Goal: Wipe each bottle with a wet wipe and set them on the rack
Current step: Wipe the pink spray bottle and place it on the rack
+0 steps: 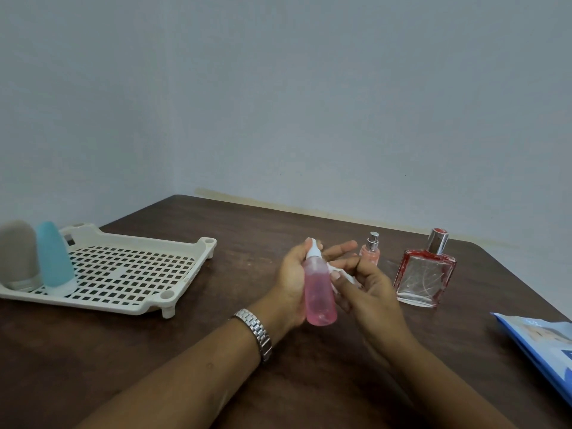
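Forearms: both reach in from the bottom edge; a metal watch (257, 332) bands the left wrist
Left hand (294, 283): fingers curl round the pink spray bottle (320, 292), held upright above the table (216, 351)
Right hand (371, 292): pinches a white wet wipe (333, 269) against the bottle's side
Rack (123, 274): well to the left; a grey bottle (18, 255) and a blue bottle (55, 258) stand on it
Risk: a wet bottle may slip from the grip; pressure near the nozzle could fire spray; the right hand could topple the small peach sprayer (370, 250) just behind it or the glass perfume bottle (425, 274)
Hidden: most of the wipe; the wipes pack (538, 345) and the grey bottle are cut by the frame
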A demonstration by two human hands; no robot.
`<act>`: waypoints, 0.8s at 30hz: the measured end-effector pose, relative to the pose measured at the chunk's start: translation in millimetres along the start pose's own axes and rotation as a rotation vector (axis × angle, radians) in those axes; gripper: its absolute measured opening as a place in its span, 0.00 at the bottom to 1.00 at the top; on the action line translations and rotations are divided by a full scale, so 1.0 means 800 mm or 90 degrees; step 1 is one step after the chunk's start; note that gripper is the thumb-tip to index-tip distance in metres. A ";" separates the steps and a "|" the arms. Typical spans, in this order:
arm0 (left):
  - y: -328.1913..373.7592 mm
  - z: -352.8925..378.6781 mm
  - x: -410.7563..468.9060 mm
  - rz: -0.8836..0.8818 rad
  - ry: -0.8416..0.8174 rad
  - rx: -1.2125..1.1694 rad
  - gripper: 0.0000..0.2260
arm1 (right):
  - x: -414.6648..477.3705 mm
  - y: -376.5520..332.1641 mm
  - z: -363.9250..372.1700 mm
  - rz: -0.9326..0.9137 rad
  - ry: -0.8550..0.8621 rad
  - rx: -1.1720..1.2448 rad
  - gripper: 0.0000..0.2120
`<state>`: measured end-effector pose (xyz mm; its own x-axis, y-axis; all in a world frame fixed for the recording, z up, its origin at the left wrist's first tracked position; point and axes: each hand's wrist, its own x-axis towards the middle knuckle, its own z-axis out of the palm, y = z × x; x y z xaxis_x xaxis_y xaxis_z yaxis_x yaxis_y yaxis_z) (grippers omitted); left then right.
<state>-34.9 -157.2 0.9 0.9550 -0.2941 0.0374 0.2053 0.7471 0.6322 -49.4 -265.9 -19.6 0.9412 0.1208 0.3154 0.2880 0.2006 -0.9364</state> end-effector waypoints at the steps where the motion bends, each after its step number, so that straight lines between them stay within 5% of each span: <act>1: -0.004 -0.001 0.001 -0.001 0.002 -0.010 0.22 | 0.000 -0.001 0.000 0.010 0.006 0.028 0.03; 4: -0.005 -0.006 0.005 0.005 0.007 -0.007 0.15 | -0.001 -0.002 0.001 0.014 0.014 0.047 0.03; 9: -0.009 -0.009 0.008 -0.019 0.008 0.037 0.22 | 0.001 -0.007 -0.001 -0.060 0.010 -0.002 0.06; 13: -0.008 -0.017 0.013 0.076 0.091 0.153 0.11 | 0.004 -0.012 -0.009 -0.181 -0.010 -0.188 0.07; 18: -0.005 -0.024 0.010 0.149 0.068 0.372 0.17 | 0.001 -0.017 -0.008 -0.358 -0.039 -0.515 0.11; 24: -0.001 -0.014 0.003 0.165 0.038 0.387 0.12 | 0.003 -0.018 -0.006 -0.371 0.003 -0.542 0.08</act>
<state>-30.5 -152.0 -8.4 0.9711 -0.1032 0.2152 -0.1733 0.3149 0.9332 -50.4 -273.3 -5.8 0.6151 0.2217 0.7567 0.7280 -0.5283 -0.4370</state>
